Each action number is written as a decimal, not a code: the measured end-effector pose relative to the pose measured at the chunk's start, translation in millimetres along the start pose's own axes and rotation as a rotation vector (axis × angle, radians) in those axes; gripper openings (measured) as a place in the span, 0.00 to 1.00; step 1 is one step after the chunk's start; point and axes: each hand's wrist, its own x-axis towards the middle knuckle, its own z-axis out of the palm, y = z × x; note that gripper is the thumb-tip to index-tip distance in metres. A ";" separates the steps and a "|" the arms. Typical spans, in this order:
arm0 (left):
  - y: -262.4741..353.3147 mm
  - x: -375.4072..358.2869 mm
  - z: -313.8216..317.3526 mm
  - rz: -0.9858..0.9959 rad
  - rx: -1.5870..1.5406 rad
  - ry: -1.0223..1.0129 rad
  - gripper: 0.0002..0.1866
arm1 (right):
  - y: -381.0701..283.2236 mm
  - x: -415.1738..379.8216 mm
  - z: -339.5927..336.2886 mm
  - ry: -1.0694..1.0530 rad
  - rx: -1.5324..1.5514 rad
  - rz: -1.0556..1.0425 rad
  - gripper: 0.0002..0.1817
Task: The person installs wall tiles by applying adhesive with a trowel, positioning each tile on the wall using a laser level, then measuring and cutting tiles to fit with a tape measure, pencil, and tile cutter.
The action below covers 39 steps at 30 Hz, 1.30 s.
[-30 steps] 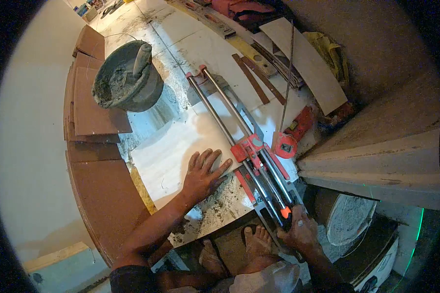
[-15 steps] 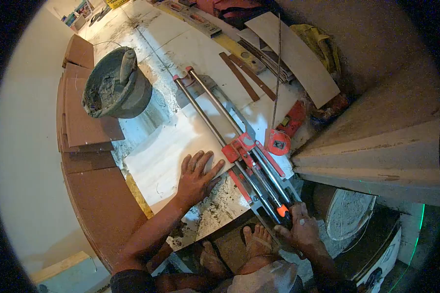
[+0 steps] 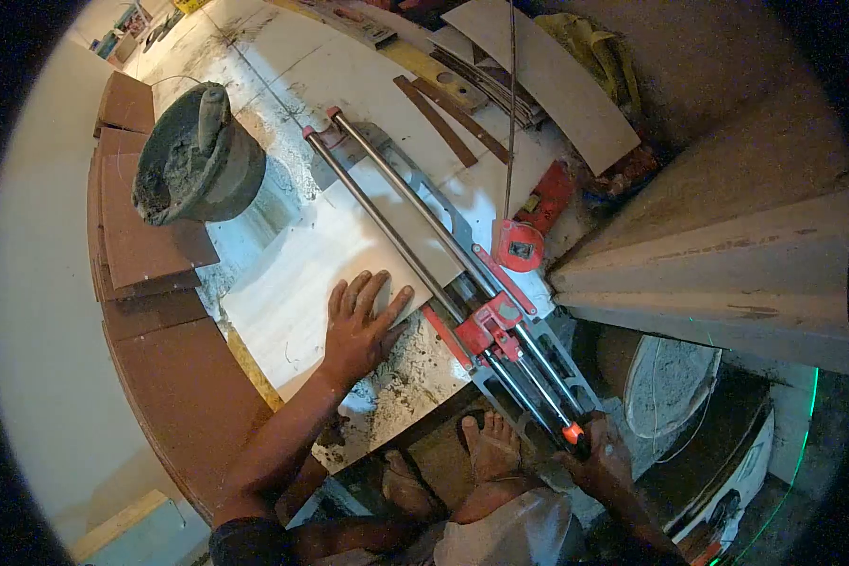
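A manual tile cutter [image 3: 492, 330] with two steel rails and a red carriage lies diagonally before me. Its carriage sits at the near end of the rails. A pale tile [image 3: 288, 283] lies under the rails and sticks out to the left. My left hand [image 3: 360, 321] rests flat on that tile with its fingers spread, close to the rail. At the near end, my right hand [image 3: 599, 457] is closed round the end of the cutter's handle [image 3: 574, 434], just behind its orange collar. Part of that grip is in shadow.
A mortar bucket [image 3: 198, 156] with a tool handle in it stands at the upper left. Brown tiles [image 3: 170, 377] lean along the wall. A red tape measure [image 3: 519, 245] and a tile strip [image 3: 547, 80] lie at the right. A second bucket [image 3: 672, 391] stands lower right.
My right hand has pulled the handle toward me, and the red carriage has slid down the rails to the near end. My left hand stays on the tile. The view has shifted slightly.
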 end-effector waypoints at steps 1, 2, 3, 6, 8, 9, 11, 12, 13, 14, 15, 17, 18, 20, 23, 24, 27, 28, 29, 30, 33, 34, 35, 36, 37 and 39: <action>-0.8 -0.1 0.7 0.004 -0.009 0.015 0.31 | -3.8 1.6 -0.8 -0.059 0.030 0.098 0.30; -1.1 0.0 0.9 0.005 -0.009 0.014 0.31 | -6.4 3.0 -1.3 -0.119 0.060 0.194 0.32; -1.2 -0.5 0.9 0.004 -0.010 0.010 0.31 | -7.1 3.5 -1.5 -0.119 0.060 0.194 0.32; 0.5 1.2 -1.9 0.003 -0.016 0.011 0.31 | -4.9 3.9 -1.4 -0.111 0.033 0.204 0.34; 0.5 0.4 -2.4 -0.009 -0.018 0.017 0.31 | 3.8 0.1 6.4 -0.141 -0.053 0.213 0.36; -0.1 -0.8 -0.7 -0.005 -0.012 0.016 0.31 | 8.5 -2.6 12.2 -0.147 -0.062 0.200 0.36; -1.6 -2.0 -0.1 -0.023 -0.002 0.019 0.31 | 17.0 -6.3 20.9 -0.101 -0.090 0.154 0.39; -2.5 -1.8 -0.6 -0.011 -0.013 0.007 0.32 | 17.7 -7.8 21.9 -0.102 -0.103 0.141 0.39; -3.2 -2.6 -0.8 -0.001 -0.023 -0.005 0.33 | 17.4 -8.3 19.8 -0.112 -0.113 0.134 0.38; -3.5 -4.0 0.4 -0.025 -0.021 -0.001 0.33 | 16.0 -7.1 18.4 -0.134 -0.126 0.134 0.38; -4.4 -5.0 2.1 -0.026 -0.029 -0.006 0.34 | 13.6 -4.7 16.5 -0.156 -0.137 0.139 0.37; -6.1 -8.8 1.4 -0.025 -0.036 -0.009 0.35 | 10.1 -3.2 13.6 -0.189 -0.159 0.148 0.36; -6.8 -8.9 0.6 -0.030 -0.052 -0.027 0.35 | 9.1 -3.3 13.1 -0.199 -0.165 0.153 0.36; -7.5 -7.2 0.8 -0.027 -0.068 -0.043 0.35 | 7.9 -4.9 13.2 -0.204 -0.174 0.158 0.35; -7.6 -9.5 3.0 -0.025 -0.071 -0.043 0.35 | 4.4 -2.4 13.3 -0.209 -0.187 0.161 0.34; -7.2 -9.9 3.2 -0.033 -0.081 -0.060 0.35 | 2.8 -1.1 12.9 -0.209 -0.187 0.160 0.33; -8.3 -7.1 0.3 -0.044 -0.118 -0.060 0.34 | -0.2 2.8 10.0 -0.204 -0.207 0.160 0.32; -8.1 -7.4 -1.0 -0.054 -0.160 -0.065 0.33 | 0.6 0.8 10.3 -0.192 -0.227 0.140 0.32; -7.8 -7.1 -3.1 -0.056 -0.163 -0.073 0.32 | 14.5 -7.9 20.1 -0.123 -0.222 0.078 0.37; -7.9 -6.9 -3.8 -0.054 -0.155 -0.068 0.32 | 16.7 -7.5 22.6 -0.057 -0.217 0.017 0.43; -6.8 -6.3 -7.2 -0.068 -0.171 -0.096 0.31 | 21.2 -4.9 24.2 -0.168 -0.262 0.108 0.46; -6.3 -6.2 -7.3 -0.065 -0.170 -0.097 0.31 | 21.0 -3.9 22.6 -0.270 -0.209 0.204 0.46; -6.2 -5.6 -7.1 -0.069 -0.159 -0.107 0.31 | 19.1 -3.1 21.1 -0.265 -0.206 0.206 0.46; -6.1 -5.3 -6.8 -0.073 -0.148 -0.116 0.31 | 9.8 0.6 14.8 -0.300 -0.229 0.239 0.46; -6.0 -4.7 -7.1 -0.068 -0.145 -0.115 0.31 | 5.1 3.6 12.0 -0.335 -0.251 0.272 0.46; -4.6 -4.2 -7.9 -0.075 -0.145 -0.106 0.32 | 37.9 -12.8 43.0 -0.318 -0.110 0.299 0.45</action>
